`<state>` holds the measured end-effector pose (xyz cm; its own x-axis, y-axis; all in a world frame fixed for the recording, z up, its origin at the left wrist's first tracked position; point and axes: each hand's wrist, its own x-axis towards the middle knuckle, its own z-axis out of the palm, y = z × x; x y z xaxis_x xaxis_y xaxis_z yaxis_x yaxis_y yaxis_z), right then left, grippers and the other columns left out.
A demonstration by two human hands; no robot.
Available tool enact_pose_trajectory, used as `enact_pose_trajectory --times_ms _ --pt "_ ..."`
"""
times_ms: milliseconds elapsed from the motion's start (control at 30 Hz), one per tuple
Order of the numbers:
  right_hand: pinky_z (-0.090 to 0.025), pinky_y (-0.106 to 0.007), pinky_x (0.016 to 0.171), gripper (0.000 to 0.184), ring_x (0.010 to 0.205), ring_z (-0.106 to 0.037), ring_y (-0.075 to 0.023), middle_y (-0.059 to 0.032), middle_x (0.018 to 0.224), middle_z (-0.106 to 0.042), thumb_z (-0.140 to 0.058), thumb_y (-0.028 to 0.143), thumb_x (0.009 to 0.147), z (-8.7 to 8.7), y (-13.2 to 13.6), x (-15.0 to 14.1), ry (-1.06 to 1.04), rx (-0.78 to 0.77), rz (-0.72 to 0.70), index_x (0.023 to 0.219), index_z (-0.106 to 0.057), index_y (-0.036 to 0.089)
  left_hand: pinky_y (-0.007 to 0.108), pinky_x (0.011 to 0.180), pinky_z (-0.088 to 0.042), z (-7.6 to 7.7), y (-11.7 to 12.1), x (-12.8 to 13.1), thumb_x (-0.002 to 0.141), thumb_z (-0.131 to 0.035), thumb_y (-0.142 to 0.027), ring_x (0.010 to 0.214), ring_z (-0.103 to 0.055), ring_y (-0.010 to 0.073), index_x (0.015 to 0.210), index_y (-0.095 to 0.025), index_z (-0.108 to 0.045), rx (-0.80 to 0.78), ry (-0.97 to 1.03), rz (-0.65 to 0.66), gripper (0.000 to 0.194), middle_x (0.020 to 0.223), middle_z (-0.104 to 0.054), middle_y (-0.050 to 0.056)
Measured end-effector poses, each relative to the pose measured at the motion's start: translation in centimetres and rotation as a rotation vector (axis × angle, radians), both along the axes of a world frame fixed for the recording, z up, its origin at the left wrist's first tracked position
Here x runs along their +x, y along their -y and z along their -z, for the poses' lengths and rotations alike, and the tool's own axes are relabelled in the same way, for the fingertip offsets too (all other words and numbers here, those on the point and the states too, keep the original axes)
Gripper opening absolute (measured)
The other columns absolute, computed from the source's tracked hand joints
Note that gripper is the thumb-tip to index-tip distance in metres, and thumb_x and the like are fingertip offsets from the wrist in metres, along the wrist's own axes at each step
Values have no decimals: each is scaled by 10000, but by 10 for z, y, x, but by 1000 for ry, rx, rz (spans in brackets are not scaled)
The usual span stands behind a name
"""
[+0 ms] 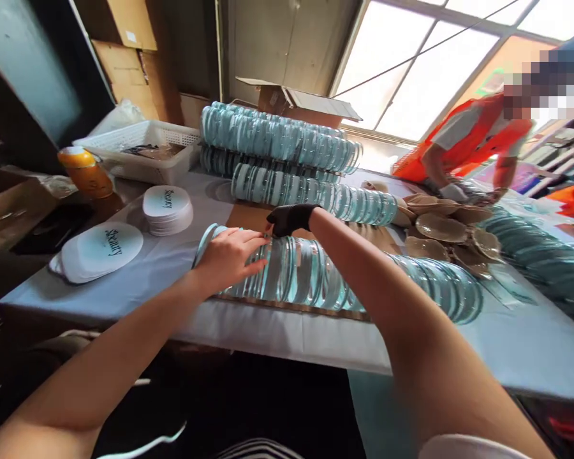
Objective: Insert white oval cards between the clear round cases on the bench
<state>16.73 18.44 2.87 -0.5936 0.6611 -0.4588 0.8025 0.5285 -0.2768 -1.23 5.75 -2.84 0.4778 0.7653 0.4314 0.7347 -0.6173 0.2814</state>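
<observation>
A row of round, clear, glass-like discs [310, 271] stands on edge along the near side of the table, packed face to face. My left hand [229, 255] is bare and lies over the left end of this row, fingers stretched out and touching the discs. Just to its right, my right hand [291, 220] wears a black glove and reaches over the top of the row. Its fingers curl down at the far side of the discs, where their tips and anything in them are hidden.
Behind stand more disc rows [310, 191] and a stacked pile [277, 134]. White printed oval cards [100, 252] lie left, near a white basket [138, 143] and an orange bottle [86, 172]. Brown oval pieces [435, 227] lie right, before a co-worker in an orange vest [473, 137].
</observation>
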Motion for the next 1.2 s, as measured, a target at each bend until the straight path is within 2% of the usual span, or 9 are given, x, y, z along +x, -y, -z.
enact_pose_trajectory --times_ms 167,333,500,700,867,933,1033,1133,1200 --pt "-425 -132 693 446 729 -564 -40 39 970 -726 -514 43 765 4 14 -1 -84 146 -32 1171 -682 122 510 1092 -325 0 -2 -1 863 -572 -488 1194 -576 343 1235 -311 -661 3 18 2 422 1305 -637 67" --pt "-424 -196 748 369 874 -640 -145 -38 966 -734 -580 74 717 3 33 3 -115 379 -23 1045 -742 119 469 1060 -353 -3 -3 -2 854 -579 -497 1184 -579 326 1221 -277 -664 -27 1 -4 436 1270 -653 72" --pt "-426 -248 737 230 883 -662 -197 -75 900 -727 -538 160 793 5 95 11 -233 650 56 903 -737 125 431 1051 -370 -11 2 -3 903 -540 -470 1217 -564 281 1253 -241 -628 -34 -59 -12 427 1323 -626 47" --pt "-427 -281 621 312 826 -665 -216 -96 1074 -703 -409 227 953 81 198 11 -105 669 76 1047 -704 188 375 1048 -387 -15 1 -1 908 -548 -427 1232 -561 222 1248 -230 -617 -30 -136 -46 398 1329 -625 9" --pt "-482 -330 721 368 898 -674 -241 -89 1098 -718 -359 224 990 133 223 13 -52 645 117 1116 -705 227 385 1070 -380 -13 2 -4 917 -540 -440 1264 -540 210 1277 -254 -600 -39 -143 -49 410 1348 -612 8" --pt "-482 -305 705 349 834 -679 -219 -78 1002 -740 -389 264 987 123 222 26 -117 637 98 1039 -730 215 400 1099 -362 -16 5 -3 927 -530 -428 1319 -493 213 1282 -251 -600 -27 -156 -51 403 1413 -557 25" --pt "-488 -271 726 327 821 -686 -191 -72 941 -746 -428 307 977 81 203 58 -284 747 172 1025 -734 201 411 1147 -321 -22 9 8 941 -514 -408 1394 -406 217 1292 -230 -598 -12 -174 -4 402 1505 -451 49" --pt "-502 -312 815 362 962 -683 -227 -94 1085 -723 -479 330 956 30 154 86 -261 874 362 1247 -648 196 451 1170 -291 -24 8 30 946 -509 -425 1423 -362 240 1357 -208 -544 -14 -188 66 466 1520 -430 67" --pt "-508 -343 832 400 999 -675 -260 -120 1148 -701 -535 304 917 7 112 92 -82 733 350 1283 -629 175 474 1158 -302 -20 5 44 942 -514 -444 1403 -392 256 1379 -194 -519 -2 -204 81 504 1497 -460 79"
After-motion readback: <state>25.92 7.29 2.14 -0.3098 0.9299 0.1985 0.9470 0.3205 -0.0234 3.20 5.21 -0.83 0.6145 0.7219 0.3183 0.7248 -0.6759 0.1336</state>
